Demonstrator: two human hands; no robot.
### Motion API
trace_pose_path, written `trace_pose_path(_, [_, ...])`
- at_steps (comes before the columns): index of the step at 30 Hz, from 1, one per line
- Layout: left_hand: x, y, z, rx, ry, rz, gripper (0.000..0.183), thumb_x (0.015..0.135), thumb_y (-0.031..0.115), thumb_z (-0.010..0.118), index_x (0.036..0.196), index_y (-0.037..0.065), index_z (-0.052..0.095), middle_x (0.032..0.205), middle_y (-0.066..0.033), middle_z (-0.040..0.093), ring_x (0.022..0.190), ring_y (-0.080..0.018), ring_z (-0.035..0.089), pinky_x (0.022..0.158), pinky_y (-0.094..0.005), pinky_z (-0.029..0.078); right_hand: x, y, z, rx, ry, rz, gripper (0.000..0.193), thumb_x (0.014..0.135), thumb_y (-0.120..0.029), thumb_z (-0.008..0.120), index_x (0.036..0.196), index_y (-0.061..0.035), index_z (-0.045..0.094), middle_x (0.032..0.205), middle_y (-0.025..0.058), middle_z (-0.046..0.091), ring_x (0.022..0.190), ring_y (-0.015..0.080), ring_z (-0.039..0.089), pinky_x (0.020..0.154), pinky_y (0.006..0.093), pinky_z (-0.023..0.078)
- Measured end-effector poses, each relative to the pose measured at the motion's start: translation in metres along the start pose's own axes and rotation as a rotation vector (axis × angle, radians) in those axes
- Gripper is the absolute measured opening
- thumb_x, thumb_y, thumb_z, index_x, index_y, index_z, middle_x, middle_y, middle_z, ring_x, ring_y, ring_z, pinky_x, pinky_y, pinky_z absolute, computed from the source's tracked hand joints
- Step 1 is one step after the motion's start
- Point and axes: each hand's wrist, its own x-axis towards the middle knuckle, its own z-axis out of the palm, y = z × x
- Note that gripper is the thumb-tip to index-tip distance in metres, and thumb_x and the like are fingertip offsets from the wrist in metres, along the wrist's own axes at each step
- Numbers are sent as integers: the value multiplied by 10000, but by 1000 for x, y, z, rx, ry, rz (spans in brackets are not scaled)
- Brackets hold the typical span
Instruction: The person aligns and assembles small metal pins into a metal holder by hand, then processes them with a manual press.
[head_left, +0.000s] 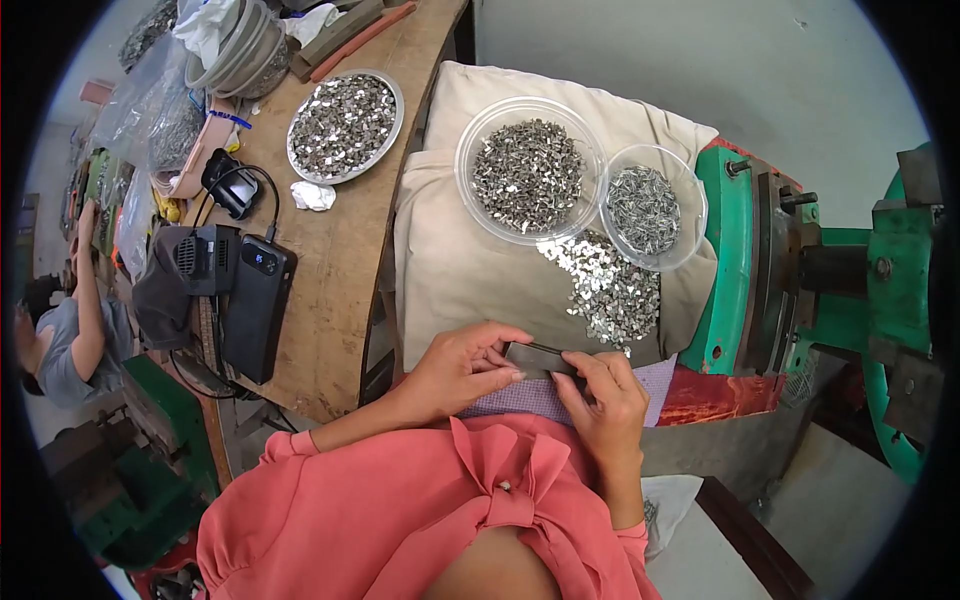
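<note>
Close in front of my body, my left hand (462, 368) and my right hand (604, 402) face each other with a thin dark strip (543, 348) between them. Fingers and thumb of each hand close on one end of it; its exact kind is too small to make out. Just beyond lies a spread pile of small shiny metal pieces (612, 292) on a beige cloth (455, 290). Behind the pile stand a larger clear round tub (468, 205) of small metal parts and a smaller clear tub (697, 225) of thin silvery pins or rivets.
A green machine (725, 260) stands at the right. On the wooden table (335, 290) at the left are a white plate (397, 115) heaped with metal pieces, a black power bank (260, 310) with cables, crumpled white paper (313, 196) and stacked tubs (225, 60). Another person (85, 330) sits far left.
</note>
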Motion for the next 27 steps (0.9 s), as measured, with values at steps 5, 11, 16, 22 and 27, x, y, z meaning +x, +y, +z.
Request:
trace_pose_path(5, [1,-2,0,-63,20,-28,336,942,-6,622,1275,6,580,938,-52,669,854,-60,633,749,-211,509,-9,3,-21,127,30,125,316,709,-23,832,1008,-60,738,845,55,637,641,141,602,555,288,486])
trace_pose_path(11, [1,0,0,-15,22,-46,316,953,5,610,1267,-10,573,938,-44,644,877,-70,640,761,-219,515,-39,39,-44,1,188,276,297,714,33,817,992,-26,731,834,40,602,623,83,519,534,223,413])
trace_pose_path(16, [3,3,5,-76,67,-41,327,954,4,613,1272,-22,542,891,-13,546,831,-63,608,791,-238,550,-47,54,-50,-4,214,434,275,717,46,818,969,-15,726,821,22,583,634,54,501,521,201,377])
trace_pose_path(22, [4,3,4,-68,69,-60,289,953,-2,614,1227,-48,534,865,2,478,803,-59,573,807,-247,570,-18,26,-49,-89,159,54,356,650,-111,881,973,-56,742,820,50,620,734,206,576,659,329,477])
trace_pose_path(27, [3,1,3,-86,71,-73,294,953,-11,607,1233,-45,525,902,-18,537,848,-76,611,811,-245,563,12,2,-19,-49,-23,-115,434,676,-194,851,1075,-94,713,960,48,631,924,267,574,808,389,459])
